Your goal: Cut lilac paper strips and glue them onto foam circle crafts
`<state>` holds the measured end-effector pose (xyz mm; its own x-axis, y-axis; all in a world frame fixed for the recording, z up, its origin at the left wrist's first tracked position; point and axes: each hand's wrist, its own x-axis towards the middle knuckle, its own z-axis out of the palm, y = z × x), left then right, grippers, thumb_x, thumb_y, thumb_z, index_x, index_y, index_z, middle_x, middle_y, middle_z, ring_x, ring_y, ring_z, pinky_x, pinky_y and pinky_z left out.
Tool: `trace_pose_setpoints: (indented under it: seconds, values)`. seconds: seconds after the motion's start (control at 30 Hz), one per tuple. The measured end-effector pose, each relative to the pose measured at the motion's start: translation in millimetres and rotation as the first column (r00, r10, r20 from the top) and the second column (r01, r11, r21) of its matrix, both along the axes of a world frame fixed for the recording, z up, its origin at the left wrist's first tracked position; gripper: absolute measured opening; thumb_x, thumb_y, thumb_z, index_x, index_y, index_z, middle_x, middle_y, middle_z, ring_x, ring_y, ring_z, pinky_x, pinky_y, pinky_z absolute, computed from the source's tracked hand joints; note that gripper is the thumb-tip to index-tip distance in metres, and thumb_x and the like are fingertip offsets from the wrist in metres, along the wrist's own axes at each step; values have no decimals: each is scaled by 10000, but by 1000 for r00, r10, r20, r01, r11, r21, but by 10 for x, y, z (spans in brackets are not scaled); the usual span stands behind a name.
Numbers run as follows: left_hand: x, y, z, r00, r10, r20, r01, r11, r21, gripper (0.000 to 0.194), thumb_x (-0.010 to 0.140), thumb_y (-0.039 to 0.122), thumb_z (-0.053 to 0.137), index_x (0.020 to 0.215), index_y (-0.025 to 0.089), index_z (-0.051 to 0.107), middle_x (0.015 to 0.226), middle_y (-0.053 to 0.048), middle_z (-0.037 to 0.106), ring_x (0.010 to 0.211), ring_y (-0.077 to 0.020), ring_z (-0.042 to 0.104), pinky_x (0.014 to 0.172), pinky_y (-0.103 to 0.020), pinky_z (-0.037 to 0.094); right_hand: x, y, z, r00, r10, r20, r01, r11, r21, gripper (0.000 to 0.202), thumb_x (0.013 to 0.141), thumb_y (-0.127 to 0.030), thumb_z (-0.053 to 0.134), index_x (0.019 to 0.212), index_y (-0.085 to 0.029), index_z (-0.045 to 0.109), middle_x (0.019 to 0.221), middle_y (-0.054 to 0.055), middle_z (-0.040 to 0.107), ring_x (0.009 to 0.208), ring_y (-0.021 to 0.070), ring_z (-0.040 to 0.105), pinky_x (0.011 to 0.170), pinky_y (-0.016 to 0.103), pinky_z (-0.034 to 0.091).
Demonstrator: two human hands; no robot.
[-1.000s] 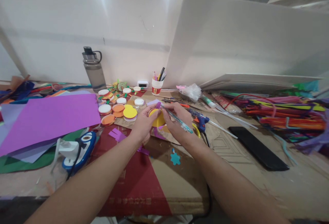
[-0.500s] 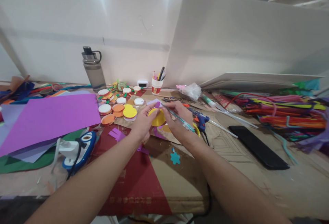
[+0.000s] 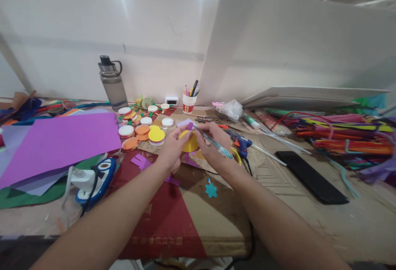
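Observation:
My left hand (image 3: 172, 149) is closed on the edge of a yellow paper disc (image 3: 189, 143), held tilted above the table. A small purple paper strip (image 3: 189, 126) sits at the disc's top edge, between the fingers of both hands. Across my right hand (image 3: 213, 141) lies a clear pen with teal parts (image 3: 223, 151), gripped while the fingertips meet the strip and the disc's right side. Its tip is hidden by the fingers. Cut purple paper (image 3: 141, 162) lies beside my left wrist, and a teal gear-shaped piece (image 3: 211, 189) rests below the hands.
Yellow, orange and white discs (image 3: 142, 132) stand left of the hands. Farther left are purple sheets (image 3: 74, 146) and a blue power strip (image 3: 107, 179). To the right lie a glue gun (image 3: 244, 146), a black phone (image 3: 309, 175) and pipe cleaners (image 3: 349, 138). A bottle (image 3: 114, 90) stands behind.
Both hands stay at nearly the same spot with the disc and strip. The pen in my right hand has shifted very slightly.

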<state>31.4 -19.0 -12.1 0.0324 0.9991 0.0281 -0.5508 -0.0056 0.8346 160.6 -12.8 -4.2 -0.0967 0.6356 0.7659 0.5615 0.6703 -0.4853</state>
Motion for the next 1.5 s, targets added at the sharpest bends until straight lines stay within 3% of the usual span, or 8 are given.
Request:
trace_pose_setpoints:
  seconds: [0.7,1.5]
  values:
    - [11,-10,-4,1000,10,-5,-10,1000,-3,424,668,260,763,1073,178,668,1005,-63,699,776,-140,642,713,-246,491,1,10,-11,1000,17,13,-17,1000,-9,92,871,-301,564,905,-242,626,869,16,684,764,170,636,718,318,506]
    - [8,3,-20,1000,8,-6,-8,1000,8,393,676,250,757,1052,173,668,903,-45,705,714,-115,618,661,-219,484,19,8,-5,998,34,58,-35,999,7,80,870,-268,560,910,-224,614,866,19,668,789,165,633,748,317,509]
